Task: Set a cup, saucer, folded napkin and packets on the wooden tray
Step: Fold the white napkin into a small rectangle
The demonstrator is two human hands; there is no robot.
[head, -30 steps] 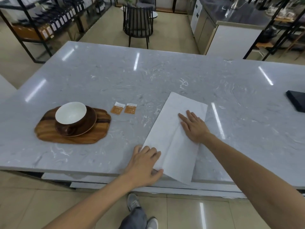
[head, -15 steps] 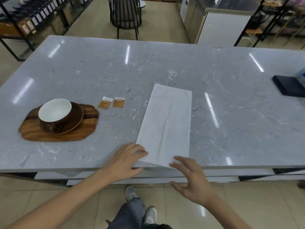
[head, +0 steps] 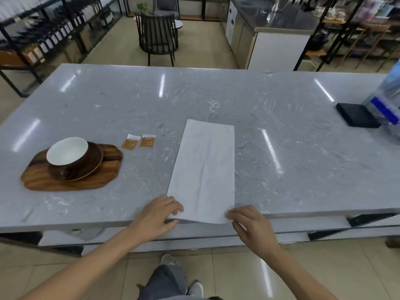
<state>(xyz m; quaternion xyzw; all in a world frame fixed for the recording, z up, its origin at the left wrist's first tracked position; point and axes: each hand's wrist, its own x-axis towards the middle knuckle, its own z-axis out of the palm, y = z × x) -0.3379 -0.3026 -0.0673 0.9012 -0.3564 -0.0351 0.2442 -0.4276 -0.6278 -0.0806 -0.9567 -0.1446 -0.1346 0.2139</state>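
At the near edge of the grey marbled desk [head: 216, 94], a long white napkin [head: 205, 167] was laid flat, folded into a narrow strip running away from the person, with its near end hanging slightly over the desk's edge. Both near corners were taken between fingers and thumb. The left hand [head: 158, 215] was set at the near left corner, its grip closed lightly on the napkin, the fingers curled over the top of the paper and the thumb tucked beneath the overhanging edge. The right hand [head: 249, 224] was placed at the near right corner, the fingertips pinched on that corner while the rest of the hand was held off the desk beyond its edge. Neither grip was clenched hard; the fingers were only partly bent.

Well to the left, a wooden tray [head: 71, 180] was seen lying on the desk, with a brown saucer [head: 91, 165] set upon it and a cup [head: 67, 151], white inside and brown outside, resting on the saucer. Just beyond the tray's far right corner, two orange packets [head: 138, 142] were laid side by side on the bare desk, off the tray. A flat black object [head: 357, 115] was seen far to the right.
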